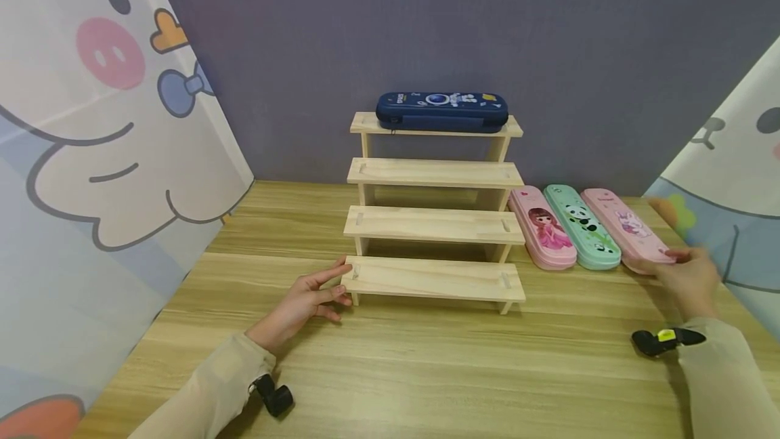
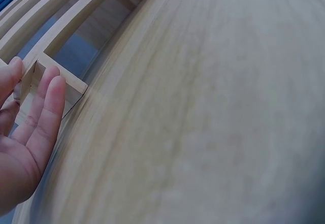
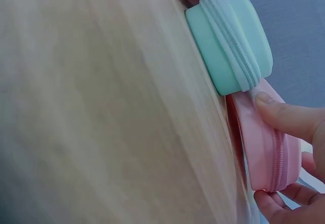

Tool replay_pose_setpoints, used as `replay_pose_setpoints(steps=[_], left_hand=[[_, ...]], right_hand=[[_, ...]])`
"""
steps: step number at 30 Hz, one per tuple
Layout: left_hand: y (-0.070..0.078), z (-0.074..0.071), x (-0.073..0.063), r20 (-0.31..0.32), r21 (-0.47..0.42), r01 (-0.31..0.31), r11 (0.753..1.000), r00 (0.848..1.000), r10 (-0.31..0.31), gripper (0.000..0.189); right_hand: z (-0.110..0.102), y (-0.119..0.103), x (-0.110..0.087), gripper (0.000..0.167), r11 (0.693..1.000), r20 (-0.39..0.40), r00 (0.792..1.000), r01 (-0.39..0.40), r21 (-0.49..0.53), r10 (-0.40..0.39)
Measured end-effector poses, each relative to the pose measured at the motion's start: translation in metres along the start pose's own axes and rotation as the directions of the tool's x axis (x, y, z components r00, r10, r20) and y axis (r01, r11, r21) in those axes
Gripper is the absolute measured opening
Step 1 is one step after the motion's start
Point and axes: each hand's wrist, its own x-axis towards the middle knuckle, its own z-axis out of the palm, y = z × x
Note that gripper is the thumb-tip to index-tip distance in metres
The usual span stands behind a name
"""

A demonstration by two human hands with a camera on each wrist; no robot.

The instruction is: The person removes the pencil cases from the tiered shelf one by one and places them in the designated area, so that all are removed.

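Observation:
A stepped wooden display rack stands on the table, with a dark blue space-themed pencil case on its top tier. My left hand holds the left end of the lowest tier; in the left wrist view its fingers lie against the end support. At the right, my right hand pinches the near end of a pink rabbit pencil case, thumb on one side and fingers on the other. A dark gap shows under that zipped end in the right wrist view.
Right of the rack lie a pink pencil case with a doll-like girl and a mint panda pencil case, side by side. The rabbit case is close beside the mint one. A grey partition backs the table; cartoon-printed panels flank both sides.

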Motion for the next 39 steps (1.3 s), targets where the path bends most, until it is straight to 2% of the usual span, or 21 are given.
replay_pose_setpoints(steps=[9, 17, 21, 28, 36, 39], left_hand=[[0.000, -0.001, 0.000, 0.006, -0.007, -0.004, 1.000, 1.000, 0.004, 0.059], [-0.001, -0.001, -0.001, -0.009, -0.012, 0.002, 1.000, 1.000, -0.002, 0.060], [-0.001, -0.001, -0.001, -0.007, -0.007, -0.004, 1.000, 1.000, 0.004, 0.059], [0.000, 0.000, 0.000, -0.006, -0.021, -0.006, 1.000, 1.000, 0.006, 0.059], [-0.001, 0.000, 0.000, -0.022, -0.036, 0.006, 0.999, 1.000, -0.006, 0.058], [0.000, 0.000, 0.001, -0.024, -0.034, 0.011, 0.999, 1.000, -0.012, 0.058]], right_hand=[[0.002, 0.005, 0.001, 0.080, 0.999, 0.040, 0.999, 0.031, -0.043, -0.029], [0.000, 0.006, 0.002, 0.082, 0.996, 0.082, 0.993, 0.086, -0.005, -0.085], [-0.003, 0.006, 0.007, 0.086, 0.997, 0.095, 0.993, 0.074, -0.007, -0.073], [-0.016, 0.008, 0.015, 0.105, 0.997, 0.163, 0.986, 0.055, -0.048, -0.047], [-0.031, -0.012, 0.015, 0.108, 0.998, 0.191, 0.981, 0.040, -0.050, -0.029], [-0.033, -0.025, 0.014, 0.104, 0.999, 0.172, 0.984, 0.045, -0.028, -0.040]])
